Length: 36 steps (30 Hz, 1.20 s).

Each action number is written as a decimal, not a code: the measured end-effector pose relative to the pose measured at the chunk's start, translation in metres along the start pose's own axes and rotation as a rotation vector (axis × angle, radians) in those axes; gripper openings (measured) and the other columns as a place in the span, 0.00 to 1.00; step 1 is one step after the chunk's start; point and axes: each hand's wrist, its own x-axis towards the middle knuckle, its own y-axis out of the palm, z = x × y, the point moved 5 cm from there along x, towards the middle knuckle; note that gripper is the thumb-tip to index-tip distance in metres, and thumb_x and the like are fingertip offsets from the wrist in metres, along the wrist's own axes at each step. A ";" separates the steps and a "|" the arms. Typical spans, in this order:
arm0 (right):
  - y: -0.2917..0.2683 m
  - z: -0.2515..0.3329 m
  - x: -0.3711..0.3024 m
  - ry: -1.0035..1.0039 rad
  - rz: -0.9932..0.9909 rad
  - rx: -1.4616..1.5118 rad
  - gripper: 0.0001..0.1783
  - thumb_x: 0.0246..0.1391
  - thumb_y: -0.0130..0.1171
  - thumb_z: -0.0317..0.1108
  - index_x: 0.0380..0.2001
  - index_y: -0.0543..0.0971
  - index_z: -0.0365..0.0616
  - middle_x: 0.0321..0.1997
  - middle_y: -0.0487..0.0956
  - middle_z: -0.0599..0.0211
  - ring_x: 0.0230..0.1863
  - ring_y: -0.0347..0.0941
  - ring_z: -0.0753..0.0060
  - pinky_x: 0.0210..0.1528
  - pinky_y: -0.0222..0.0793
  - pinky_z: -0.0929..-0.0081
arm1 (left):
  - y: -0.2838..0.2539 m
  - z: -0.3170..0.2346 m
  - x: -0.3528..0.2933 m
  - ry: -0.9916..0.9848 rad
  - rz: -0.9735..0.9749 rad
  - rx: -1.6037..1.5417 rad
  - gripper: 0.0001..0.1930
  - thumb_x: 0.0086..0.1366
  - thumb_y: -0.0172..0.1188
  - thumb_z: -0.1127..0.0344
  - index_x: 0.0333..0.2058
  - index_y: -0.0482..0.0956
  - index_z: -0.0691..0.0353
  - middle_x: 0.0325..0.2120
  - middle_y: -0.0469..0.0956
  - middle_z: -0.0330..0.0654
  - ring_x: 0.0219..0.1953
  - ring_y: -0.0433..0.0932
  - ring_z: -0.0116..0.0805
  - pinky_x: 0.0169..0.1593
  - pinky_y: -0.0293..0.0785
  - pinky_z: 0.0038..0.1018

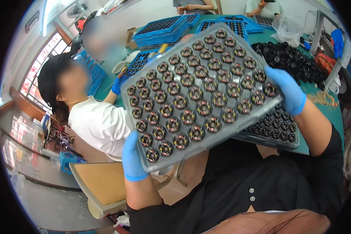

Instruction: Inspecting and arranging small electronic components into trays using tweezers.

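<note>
A clear plastic tray [218,141], filled with rows of small round black parts [195,93] with red and yellow bits, is held up tilted before me. My left hand [134,158], in a blue glove, grips its near left corner, fingers partly hidden by the tray. At the opposite right end, my right hand [288,91], also in a blue glove, is closed on the edge, its fingers mostly hidden behind. Beneath it on the table, partly covered, lies another clear tray [267,141] of similar round parts.
A co-worker in a white shirt [99,121] sits close on my left, a gloved hand [116,86] at a blue tray. Stacked blue trays [160,33] stand at the back. On the green table's right are piled black parts [286,58] and a plastic bag [288,29]. Other people sit across.
</note>
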 end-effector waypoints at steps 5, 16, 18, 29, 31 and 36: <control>-0.025 0.032 0.045 -0.098 -0.082 0.037 0.29 0.59 0.57 0.50 0.55 0.73 0.37 0.49 0.79 0.57 0.44 0.79 0.67 0.49 0.75 0.69 | 0.041 -0.029 0.079 0.077 0.110 0.142 0.27 0.69 0.50 0.58 0.62 0.63 0.65 0.58 0.70 0.50 0.56 0.73 0.47 0.60 0.69 0.43; -0.109 0.053 0.159 -0.207 -0.362 0.077 0.31 0.54 0.63 0.53 0.57 0.72 0.51 0.50 0.78 0.67 0.43 0.79 0.67 0.44 0.76 0.68 | 0.108 -0.026 0.329 0.019 0.205 0.212 0.18 0.64 0.55 0.60 0.49 0.77 0.62 0.44 0.81 0.47 0.43 0.81 0.45 0.49 0.77 0.41; -0.119 0.044 0.174 -0.171 -0.388 0.105 0.31 0.55 0.63 0.52 0.59 0.71 0.53 0.54 0.76 0.67 0.43 0.78 0.68 0.44 0.76 0.68 | 0.108 -0.014 0.358 -0.031 0.151 0.285 0.18 0.65 0.56 0.58 0.50 0.77 0.61 0.44 0.81 0.46 0.43 0.80 0.44 0.49 0.76 0.40; -0.132 -0.002 0.214 -0.082 -0.406 0.116 0.36 0.57 0.59 0.56 0.61 0.69 0.46 0.62 0.72 0.60 0.58 0.71 0.64 0.61 0.62 0.64 | 0.075 0.018 0.439 0.008 0.031 0.399 0.22 0.63 0.60 0.52 0.51 0.75 0.59 0.40 0.78 0.44 0.41 0.79 0.43 0.46 0.76 0.39; -0.139 0.002 0.214 -0.123 -0.553 -0.125 0.37 0.55 0.59 0.59 0.61 0.69 0.47 0.62 0.72 0.61 0.58 0.70 0.64 0.59 0.65 0.65 | 0.072 0.024 0.441 -0.022 0.079 0.370 0.24 0.66 0.55 0.50 0.54 0.74 0.59 0.44 0.78 0.45 0.45 0.78 0.43 0.47 0.76 0.39; -0.137 0.011 0.205 -0.158 -0.366 0.115 0.28 0.62 0.53 0.49 0.60 0.70 0.45 0.59 0.74 0.62 0.56 0.70 0.67 0.56 0.66 0.70 | 0.032 0.019 0.455 0.019 -0.055 0.422 0.30 0.69 0.47 0.43 0.57 0.70 0.62 0.53 0.75 0.47 0.54 0.73 0.44 0.57 0.68 0.38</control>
